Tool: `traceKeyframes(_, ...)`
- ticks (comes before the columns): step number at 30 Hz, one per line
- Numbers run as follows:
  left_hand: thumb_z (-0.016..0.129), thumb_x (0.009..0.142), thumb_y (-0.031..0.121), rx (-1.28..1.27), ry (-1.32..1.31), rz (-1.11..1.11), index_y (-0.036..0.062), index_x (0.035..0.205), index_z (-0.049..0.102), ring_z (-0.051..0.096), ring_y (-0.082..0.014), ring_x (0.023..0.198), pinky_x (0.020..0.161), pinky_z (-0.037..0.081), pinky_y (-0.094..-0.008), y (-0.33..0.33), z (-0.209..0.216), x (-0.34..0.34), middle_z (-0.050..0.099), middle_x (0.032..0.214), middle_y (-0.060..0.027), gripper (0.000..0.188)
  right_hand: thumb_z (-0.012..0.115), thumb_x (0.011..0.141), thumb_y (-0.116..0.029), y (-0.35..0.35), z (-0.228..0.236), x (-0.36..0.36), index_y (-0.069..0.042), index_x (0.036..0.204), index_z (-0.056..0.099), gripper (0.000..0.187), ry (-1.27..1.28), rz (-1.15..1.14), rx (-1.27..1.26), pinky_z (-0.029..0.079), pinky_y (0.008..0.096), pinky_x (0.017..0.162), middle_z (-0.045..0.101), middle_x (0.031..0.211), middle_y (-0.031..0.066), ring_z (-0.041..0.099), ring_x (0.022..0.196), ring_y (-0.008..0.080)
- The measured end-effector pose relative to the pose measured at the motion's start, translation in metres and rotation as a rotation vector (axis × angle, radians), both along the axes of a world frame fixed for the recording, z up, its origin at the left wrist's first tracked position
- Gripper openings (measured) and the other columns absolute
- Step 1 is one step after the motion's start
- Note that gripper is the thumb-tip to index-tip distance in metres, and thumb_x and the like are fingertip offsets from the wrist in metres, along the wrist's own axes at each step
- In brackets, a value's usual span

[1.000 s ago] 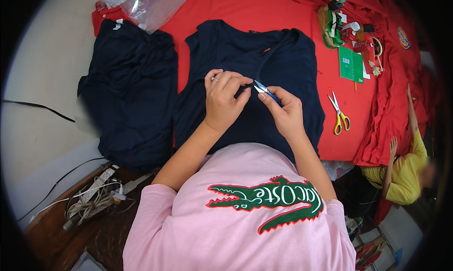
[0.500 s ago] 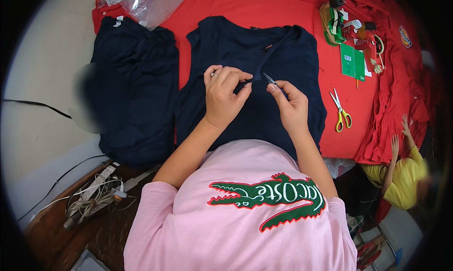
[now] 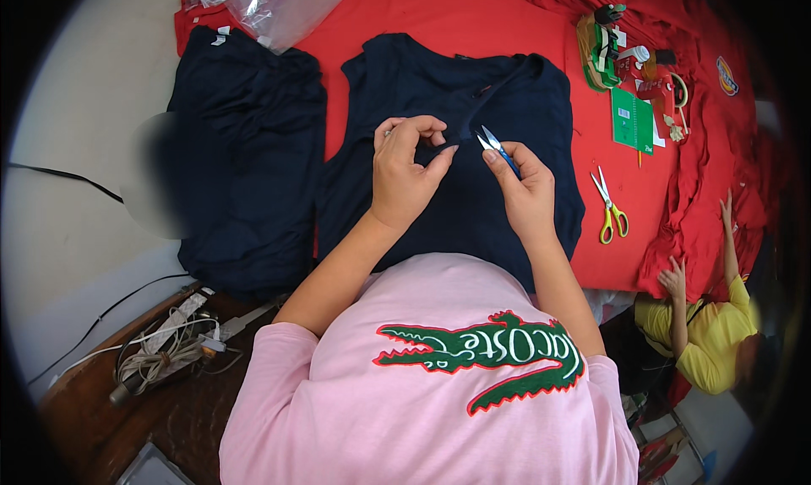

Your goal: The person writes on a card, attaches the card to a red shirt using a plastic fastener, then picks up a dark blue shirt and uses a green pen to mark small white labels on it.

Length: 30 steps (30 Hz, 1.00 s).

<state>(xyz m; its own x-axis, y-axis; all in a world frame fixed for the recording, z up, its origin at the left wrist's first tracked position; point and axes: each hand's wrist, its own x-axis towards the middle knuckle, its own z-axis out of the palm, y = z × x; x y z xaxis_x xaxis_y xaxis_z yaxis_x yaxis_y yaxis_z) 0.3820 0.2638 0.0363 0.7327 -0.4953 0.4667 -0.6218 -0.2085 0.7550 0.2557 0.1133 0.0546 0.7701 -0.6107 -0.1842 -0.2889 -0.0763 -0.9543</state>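
Note:
A navy sleeveless garment lies spread before me, its V-shaped neckline facing up. At the point of that neckline, my left hand is closed, with thumb and bent fingers at the fabric edge; the exact pinch is partly hidden by the fingers. Just right of it, my right hand grips small blue-handled thread snips. The snips' two pointed blades are parted and angle up and left, close beside the neckline edge.
A folded navy garment lies at left. On the red cloth at right are yellow-handled scissors, a green notebook and a green holder. A clear plastic bag sits far left. A person in yellow handles red garments.
The blades of the snips have spread apart and turned more into view. My left index finger has curled back from the thumb tip. The person in yellow has shifted their arms.

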Motion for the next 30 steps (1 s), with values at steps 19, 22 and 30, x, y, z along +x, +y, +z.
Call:
traceKeyframes(19,0.086,0.073,-0.015,-0.207,-0.058,-0.275,0.0089,0.128,0.057,0.07,-0.0237,0.098,0.091,0.057,-0.0366,0.008,0.002,0.005,0.061,0.126,-0.0147,0.067,0.083,0.094,-0.009,0.007,0.031,0.017,-0.001,0.108,0.079,0.016,-0.038,0.142,-0.026,0.045,0.0238,0.065,0.068,0.081,-0.0019,0.056,0.074,0.0031)
traceKeyframes(22,0.089,0.078,-0.004,-0.009,0.014,-0.224,0.0066,0.12,0.067,0.072,-0.0225,0.096,0.1,0.055,-0.0401,0.011,0.01,0.009,0.07,0.116,-0.0108,0.048,0.085,0.092,-0.007,-0.002,0.014,0.015,-0.001,0.113,0.079,0.023,-0.052,0.164,0.009,0.049,0.0226,0.072,0.072,0.086,-0.0014,0.06,0.082,0.0034)
traceKeyframes(30,0.086,0.083,0.002,-0.079,0.0,-0.092,0.0075,0.101,0.071,0.069,-0.0257,0.097,0.104,0.049,-0.0445,0.023,0.004,0.01,0.072,0.1,-0.0057,0.024,0.086,0.094,-0.014,0.004,0.025,0.014,-0.001,0.108,0.078,0.021,-0.095,0.096,-0.068,0.045,0.0233,0.066,0.067,0.081,-0.0036,0.055,0.074,0.0036)
